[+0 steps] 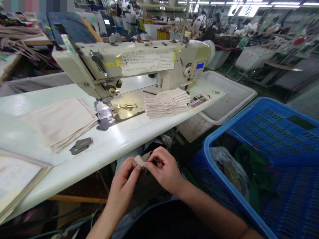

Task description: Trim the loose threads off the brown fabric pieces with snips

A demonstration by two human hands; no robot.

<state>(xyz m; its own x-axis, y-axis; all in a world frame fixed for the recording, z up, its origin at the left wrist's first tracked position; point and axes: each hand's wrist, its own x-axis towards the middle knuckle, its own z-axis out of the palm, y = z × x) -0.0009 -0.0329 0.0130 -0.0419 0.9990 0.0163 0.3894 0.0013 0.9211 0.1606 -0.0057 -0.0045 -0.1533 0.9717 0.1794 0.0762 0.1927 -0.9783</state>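
Note:
Below the table's front edge, over my lap, both hands pinch one small light-coloured piece of fabric (139, 160). My left hand (126, 177) grips its left side between thumb and fingers. My right hand (165, 169) has thumb and forefinger closed at its right side, with the other fingers curled. Darker cloth lies under the hands. In front stands a sewing machine (149, 63) with a sheet of handwritten notes taped to its arm. Beige fabric pieces lie stacked at the left (67, 121), and a folded beige pile (165, 103) sits right of the needle area.
A dark grey flat tool (81, 146) and a stack of papers (20, 179) lie on the white table (112, 142). At the right are a blue plastic crate (211, 156) holding bagged and green cloth, and a whitish bin (231, 96). A small parts tray (200, 100) is set into the tabletop.

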